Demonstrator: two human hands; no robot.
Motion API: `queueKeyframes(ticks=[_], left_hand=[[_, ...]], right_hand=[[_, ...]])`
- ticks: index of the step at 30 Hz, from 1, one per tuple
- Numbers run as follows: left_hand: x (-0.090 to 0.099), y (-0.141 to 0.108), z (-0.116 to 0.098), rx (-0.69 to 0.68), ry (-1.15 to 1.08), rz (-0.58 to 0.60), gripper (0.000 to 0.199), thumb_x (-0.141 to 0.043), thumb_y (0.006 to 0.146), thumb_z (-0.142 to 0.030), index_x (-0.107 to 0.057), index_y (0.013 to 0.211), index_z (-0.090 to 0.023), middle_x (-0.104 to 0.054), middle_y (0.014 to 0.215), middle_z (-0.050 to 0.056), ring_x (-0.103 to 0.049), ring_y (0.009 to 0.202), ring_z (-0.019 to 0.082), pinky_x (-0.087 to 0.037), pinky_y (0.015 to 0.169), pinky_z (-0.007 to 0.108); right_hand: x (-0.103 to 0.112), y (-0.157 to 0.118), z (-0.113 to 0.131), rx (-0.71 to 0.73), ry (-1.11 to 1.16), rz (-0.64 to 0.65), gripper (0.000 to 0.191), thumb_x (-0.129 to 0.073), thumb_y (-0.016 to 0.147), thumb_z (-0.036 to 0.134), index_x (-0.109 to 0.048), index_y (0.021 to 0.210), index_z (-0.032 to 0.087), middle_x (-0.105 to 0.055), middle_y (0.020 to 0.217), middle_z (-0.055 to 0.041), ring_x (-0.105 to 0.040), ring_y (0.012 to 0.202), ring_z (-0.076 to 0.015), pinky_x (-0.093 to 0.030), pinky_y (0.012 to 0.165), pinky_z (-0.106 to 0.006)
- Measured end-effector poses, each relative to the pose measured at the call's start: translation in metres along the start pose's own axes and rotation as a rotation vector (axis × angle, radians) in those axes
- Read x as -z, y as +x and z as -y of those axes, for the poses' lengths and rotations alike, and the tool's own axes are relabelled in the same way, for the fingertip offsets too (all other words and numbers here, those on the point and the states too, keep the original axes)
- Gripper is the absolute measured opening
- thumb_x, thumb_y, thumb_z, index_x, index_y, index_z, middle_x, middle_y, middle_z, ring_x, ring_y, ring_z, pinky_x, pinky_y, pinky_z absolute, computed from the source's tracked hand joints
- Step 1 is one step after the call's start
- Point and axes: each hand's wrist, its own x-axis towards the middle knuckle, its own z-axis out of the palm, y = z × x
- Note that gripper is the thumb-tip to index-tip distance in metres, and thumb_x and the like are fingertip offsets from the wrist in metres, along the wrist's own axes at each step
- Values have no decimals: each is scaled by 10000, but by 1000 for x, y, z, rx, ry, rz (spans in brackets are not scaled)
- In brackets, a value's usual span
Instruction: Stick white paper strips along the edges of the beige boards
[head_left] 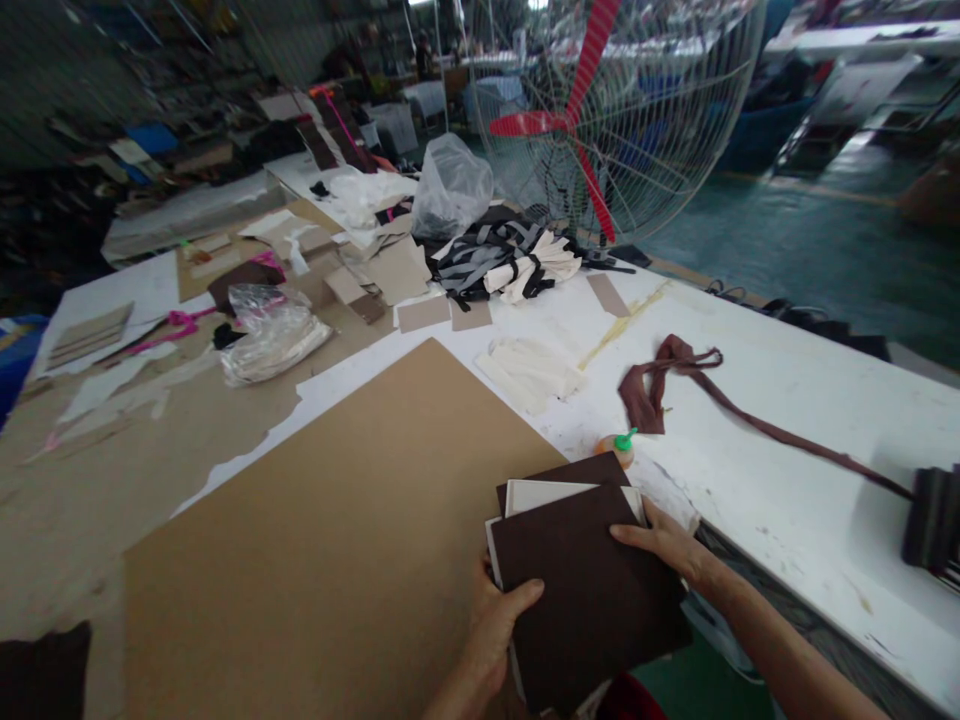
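Note:
A stack of dark brown panels (592, 590) with white layers between them is held over the front edge of the table. My left hand (499, 620) grips its left side, thumb on top and fingers underneath. At the upper right of the stack, my right hand (664, 540) holds on with its thumb on the top panel. The panels are fanned unevenly, and a dark one and a white one stick out at the back. Beside and behind them lies a large tan board (337, 530). A bottle with a green cap (624, 441) stands just beyond the stack.
A brown cloth strip (652, 385) trails across the white table (795, 390) to a dark bundle (934, 520). Farther back are black and cream strips (517, 260), clear plastic bags (452, 185) and cardboard pieces (397, 270). A large fan (570, 122) with red blades stands behind the table.

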Motion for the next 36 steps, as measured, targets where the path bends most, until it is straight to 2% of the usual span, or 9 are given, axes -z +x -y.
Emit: queueKeyframes(ticks=[7,11,14,16,19,24,28,34,36], left_hand=[[24,-15,6,-41,31,150,978,-840,550,-289,-290,1352,-183,-656,1096,148,-641,979,314,-517,864,421],[37,-19,-23,-150,248,129,927,-821,556,-338,-337,1326,-161,-670,1059,126,-643,954,292,-525,842,385],[51,-14,-55,-310,435,59,906,-808,555,-353,-349,1314,-168,-670,1029,92,-642,925,269,-524,838,382],[63,-7,-74,-429,550,2,856,-807,558,-355,-388,1281,-173,-651,1067,95,-622,981,278,-498,898,414],[83,7,-91,-556,632,-32,869,-822,554,-344,-388,1286,-166,-588,1182,126,-550,1121,304,-415,1011,474],[105,35,-81,-620,491,202,1020,-808,614,-360,-178,1404,-220,-447,1359,131,-465,1241,267,-381,1060,434],[110,52,-63,-600,481,196,1096,-837,568,-379,-158,1411,-206,-410,1387,153,-444,1259,284,-357,1076,450],[117,52,-63,-569,539,185,1021,-857,524,-366,-322,1366,-148,-422,1379,187,-384,1293,356,-246,1117,536],[119,46,-66,-571,532,214,1068,-866,499,-386,-320,1387,-156,-462,1353,177,-407,1276,360,-278,1105,529]], right_hand=[[-8,-32,13,110,-75,63,763,-703,706,473,-367,1336,203,-514,1339,-104,-481,1233,-288,-371,1092,-447],[-21,-43,36,183,-108,14,723,-693,702,504,-387,1283,202,-510,1329,-127,-468,1235,-305,-416,1050,-436],[-33,-40,59,325,-131,-68,838,-721,669,514,-310,1337,216,-525,1296,-128,-483,1209,-310,-434,1025,-455],[-43,-33,71,446,-126,-110,954,-746,645,509,-229,1394,223,-521,1281,-127,-488,1195,-304,-420,1035,-476],[-59,-19,76,543,-90,-59,986,-748,654,494,-205,1430,220,-517,1274,-130,-484,1199,-297,-422,1034,-484],[-74,8,46,637,-124,64,983,-769,661,417,-199,1446,253,-391,1409,-118,-321,1347,-277,-249,1148,-500],[-71,17,32,642,-21,109,992,-770,668,385,-167,1451,299,-274,1488,-100,-240,1392,-274,-173,1164,-513],[-68,16,49,701,120,139,995,-776,656,401,-181,1448,307,-277,1484,-90,-285,1364,-295,-183,1158,-511],[-67,12,55,716,144,143,947,-736,692,456,-186,1449,310,-276,1484,-76,-286,1362,-287,-201,1157,-476]])
